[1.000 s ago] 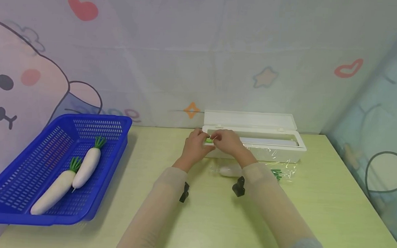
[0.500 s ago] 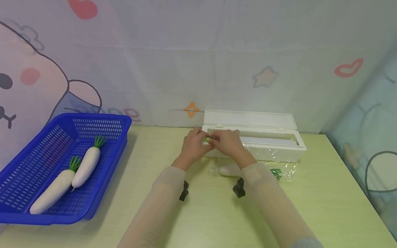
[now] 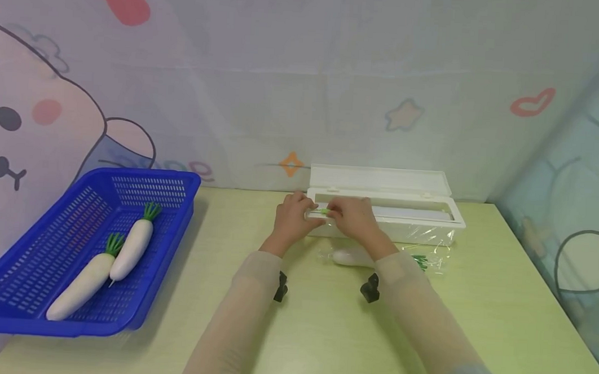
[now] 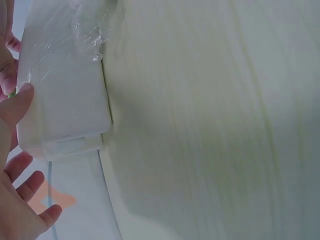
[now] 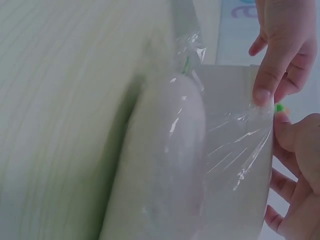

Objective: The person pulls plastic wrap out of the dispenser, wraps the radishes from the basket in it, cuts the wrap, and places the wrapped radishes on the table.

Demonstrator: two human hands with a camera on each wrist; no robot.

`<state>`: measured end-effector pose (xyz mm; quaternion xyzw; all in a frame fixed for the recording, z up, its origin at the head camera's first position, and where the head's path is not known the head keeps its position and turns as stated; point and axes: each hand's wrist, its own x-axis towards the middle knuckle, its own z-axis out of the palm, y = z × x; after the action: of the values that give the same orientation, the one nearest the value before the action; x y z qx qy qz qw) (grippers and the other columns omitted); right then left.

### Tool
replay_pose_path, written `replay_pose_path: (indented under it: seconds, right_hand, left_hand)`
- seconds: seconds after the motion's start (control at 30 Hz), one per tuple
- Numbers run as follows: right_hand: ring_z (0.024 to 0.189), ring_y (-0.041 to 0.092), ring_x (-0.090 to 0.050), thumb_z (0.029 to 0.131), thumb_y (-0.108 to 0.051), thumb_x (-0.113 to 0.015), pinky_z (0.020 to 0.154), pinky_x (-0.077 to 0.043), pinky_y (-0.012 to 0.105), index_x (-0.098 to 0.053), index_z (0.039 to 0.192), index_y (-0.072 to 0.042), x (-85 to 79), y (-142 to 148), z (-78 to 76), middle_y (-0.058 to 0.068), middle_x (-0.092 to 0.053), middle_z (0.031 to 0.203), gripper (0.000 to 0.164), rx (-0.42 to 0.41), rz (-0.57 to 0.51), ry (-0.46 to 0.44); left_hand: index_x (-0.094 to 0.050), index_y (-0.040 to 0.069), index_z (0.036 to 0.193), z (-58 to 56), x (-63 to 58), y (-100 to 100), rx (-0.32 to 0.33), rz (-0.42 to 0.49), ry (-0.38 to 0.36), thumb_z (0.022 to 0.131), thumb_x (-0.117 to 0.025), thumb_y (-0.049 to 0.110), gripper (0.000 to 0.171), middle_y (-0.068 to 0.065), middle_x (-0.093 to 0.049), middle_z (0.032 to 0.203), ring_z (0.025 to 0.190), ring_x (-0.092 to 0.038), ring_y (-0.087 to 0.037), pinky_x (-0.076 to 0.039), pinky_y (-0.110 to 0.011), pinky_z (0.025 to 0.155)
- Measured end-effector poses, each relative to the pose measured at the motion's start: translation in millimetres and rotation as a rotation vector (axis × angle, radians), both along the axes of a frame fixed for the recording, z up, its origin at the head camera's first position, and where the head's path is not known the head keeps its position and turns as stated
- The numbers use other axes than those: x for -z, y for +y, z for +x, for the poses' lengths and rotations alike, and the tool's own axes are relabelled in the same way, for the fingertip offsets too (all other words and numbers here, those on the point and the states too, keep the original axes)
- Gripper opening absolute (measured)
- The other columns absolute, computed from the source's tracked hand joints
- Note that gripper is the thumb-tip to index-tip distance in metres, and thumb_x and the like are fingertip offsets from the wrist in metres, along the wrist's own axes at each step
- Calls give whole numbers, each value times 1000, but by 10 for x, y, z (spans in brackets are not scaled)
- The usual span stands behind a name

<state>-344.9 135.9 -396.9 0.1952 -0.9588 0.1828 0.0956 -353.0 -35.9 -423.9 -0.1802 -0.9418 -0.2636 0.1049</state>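
A white cling film dispenser (image 3: 414, 232) stands at the back of the table with its lid raised. My left hand (image 3: 292, 216) grips its left end, the thumb (image 4: 22, 97) against the front face. Beside it, my right hand (image 3: 352, 218) pinches the small green slide cutter (image 3: 323, 211) on the front rim. Clear film (image 5: 235, 150) hangs down the dispenser's front. Just before the dispenser lies a white radish (image 3: 347, 258) wrapped in film, its green leaves (image 3: 420, 262) pointing right; my right wrist partly covers it in the head view.
On the left, a blue plastic basket (image 3: 159, 270) holds two white radishes (image 3: 83, 286) with green tops. A printed cloth (image 3: 244, 82) hangs right behind the table (image 3: 312, 340) and another along its right side.
My right hand has slid a little to the right along the dispenser's rim with the green cutter. The left hand stays at the left end. The head view has shifted slightly.
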Motion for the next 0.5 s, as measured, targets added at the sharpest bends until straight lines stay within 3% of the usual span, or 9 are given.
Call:
replay_pose_path:
  seconds: [0.27,0.5]
  right_hand:
    - [113,32,-58,92,-26,-65,90,-39,57,-73,103,-10,8,364,92,8,-65,124,21,40,55,92]
    - [110,37,-55,93,-20,-63,91,-34,60,-71,106,-9,-7,983,183,11,-66,120,19,124,25,46]
  left_hand:
    - [-67,12,111,31,-11,81,-19,-33,14,84,-73,41,40,-3,-53,114,114,-48,-26,-42,-48,93]
    - [-67,12,117,53,-51,107,-10,-45,3,86,-70,43,43,-4,-53,114,111,-48,-26,-42,-46,91]
